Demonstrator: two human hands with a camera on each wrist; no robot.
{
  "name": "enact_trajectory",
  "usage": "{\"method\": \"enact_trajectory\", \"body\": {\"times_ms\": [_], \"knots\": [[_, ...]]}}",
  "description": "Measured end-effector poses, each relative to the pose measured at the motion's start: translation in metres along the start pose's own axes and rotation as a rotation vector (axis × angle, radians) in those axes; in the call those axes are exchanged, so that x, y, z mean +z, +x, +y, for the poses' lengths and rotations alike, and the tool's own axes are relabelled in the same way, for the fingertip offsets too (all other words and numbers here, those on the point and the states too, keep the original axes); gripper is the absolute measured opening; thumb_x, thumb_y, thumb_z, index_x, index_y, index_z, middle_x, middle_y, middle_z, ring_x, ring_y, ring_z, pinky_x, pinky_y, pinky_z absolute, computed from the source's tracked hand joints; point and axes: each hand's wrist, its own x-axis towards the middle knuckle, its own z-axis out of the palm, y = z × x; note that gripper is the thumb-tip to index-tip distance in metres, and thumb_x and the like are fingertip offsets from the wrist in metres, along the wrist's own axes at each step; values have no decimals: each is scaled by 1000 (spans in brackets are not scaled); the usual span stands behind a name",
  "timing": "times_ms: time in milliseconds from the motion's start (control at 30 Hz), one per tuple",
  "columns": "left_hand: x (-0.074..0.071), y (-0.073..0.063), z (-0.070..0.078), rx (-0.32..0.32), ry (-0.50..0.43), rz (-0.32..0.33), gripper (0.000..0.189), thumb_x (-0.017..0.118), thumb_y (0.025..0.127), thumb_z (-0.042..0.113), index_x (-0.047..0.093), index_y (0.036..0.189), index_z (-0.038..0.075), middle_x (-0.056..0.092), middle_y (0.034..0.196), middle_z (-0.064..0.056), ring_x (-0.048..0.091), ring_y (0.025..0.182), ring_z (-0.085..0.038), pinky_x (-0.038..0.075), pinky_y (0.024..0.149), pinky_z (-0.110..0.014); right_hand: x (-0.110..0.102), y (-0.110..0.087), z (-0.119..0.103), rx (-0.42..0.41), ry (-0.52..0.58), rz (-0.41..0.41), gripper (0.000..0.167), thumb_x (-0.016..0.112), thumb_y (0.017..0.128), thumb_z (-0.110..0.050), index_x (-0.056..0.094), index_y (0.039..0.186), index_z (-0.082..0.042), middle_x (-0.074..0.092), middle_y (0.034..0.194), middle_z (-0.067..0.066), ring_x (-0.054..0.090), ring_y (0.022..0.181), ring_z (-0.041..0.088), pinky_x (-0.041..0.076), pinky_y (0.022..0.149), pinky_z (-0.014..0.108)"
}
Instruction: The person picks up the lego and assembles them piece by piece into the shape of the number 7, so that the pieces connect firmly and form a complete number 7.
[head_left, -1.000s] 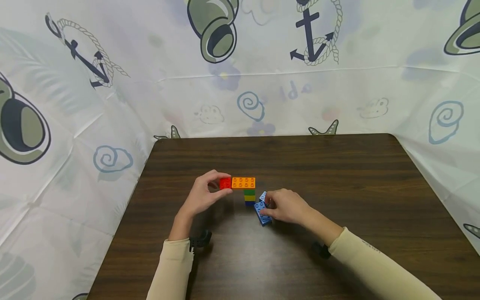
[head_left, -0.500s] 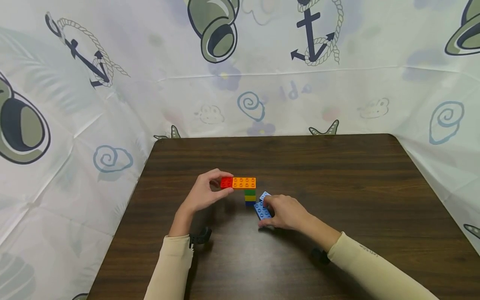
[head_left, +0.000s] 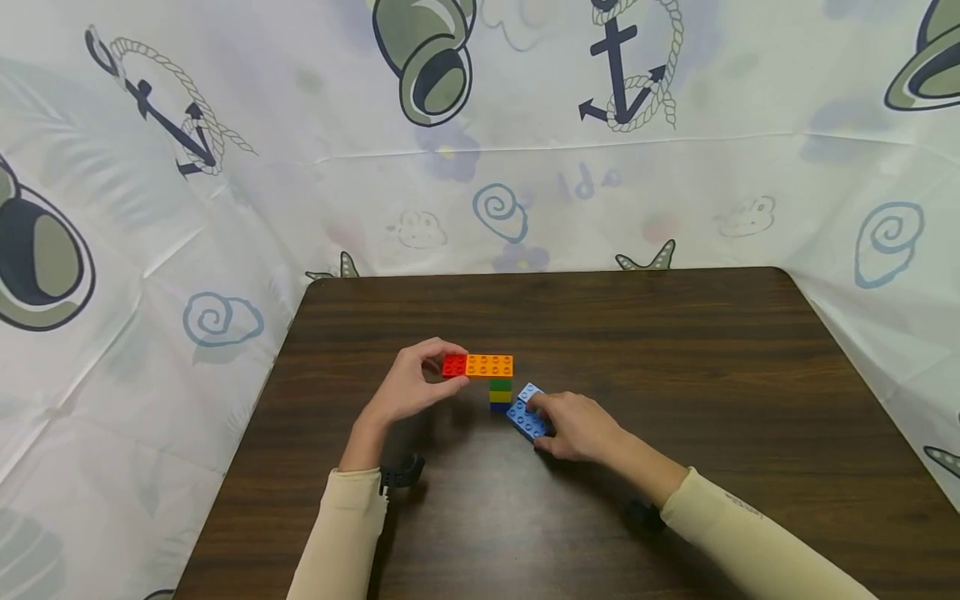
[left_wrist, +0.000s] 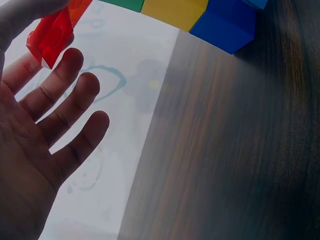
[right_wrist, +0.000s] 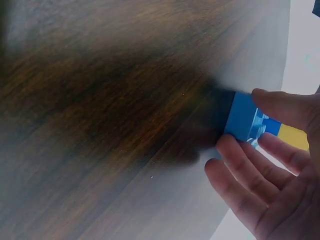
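Observation:
My left hand [head_left: 405, 387] pinches a red brick [head_left: 453, 365] between thumb and index finger, its other fingers spread in the left wrist view. The red brick sits against an orange brick [head_left: 490, 366], which tops a short stack of green [head_left: 500, 386], yellow [head_left: 500, 397] and dark blue bricks. To the right of the stack's foot, my right hand [head_left: 579, 427] holds a blue studded brick [head_left: 527, 420] by its ends, thumb at the near one. A paler blue brick [head_left: 529, 392] lies at the far end of it, partly behind the fingers. Yellow shows behind the blue brick [right_wrist: 241, 117] in the right wrist view.
The bricks stand on a dark wood-grain table [head_left: 645, 333] whose far edge runs behind them. A white printed cloth [head_left: 337, 208] hangs beyond it and down its left side. Black straps with cameras sit at both wrists [head_left: 401, 472].
My right thumb has shifted along the blue brick to its near end, and the brick has turned slightly. The left hand keeps its grip, with the red and orange bricks nearly in place.

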Motion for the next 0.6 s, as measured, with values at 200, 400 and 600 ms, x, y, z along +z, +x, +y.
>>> {"method": "enact_trajectory", "body": {"times_ms": [200, 400, 600], "knots": [[-2, 0, 1, -4, 16, -5, 30, 79, 83, 23, 69, 112, 22, 65, 97, 10, 57, 82, -16, 52, 75, -38, 0, -3, 1, 8, 5, 18, 52, 80, 80, -39, 64, 123, -14, 67, 109, 1, 57, 86, 12, 52, 80, 37], [-3, 1, 0, -14, 22, -20, 32, 78, 84, 23, 69, 114, 19, 65, 99, 8, 57, 82, -17, 53, 74, -38, 3, -3, 1, 15, 13, 44, 57, 81, 77, -47, 65, 121, -15, 68, 108, 1, 57, 84, 12, 52, 78, 36], [-3, 3, -2, -15, 16, -29, 32, 78, 84, 23, 70, 115, 20, 65, 100, 9, 57, 83, -17, 52, 75, -38, 5, -4, 1, 22, -1, 58, 58, 81, 76, -49, 65, 121, -16, 68, 109, 1, 57, 84, 13, 51, 77, 36]]}}
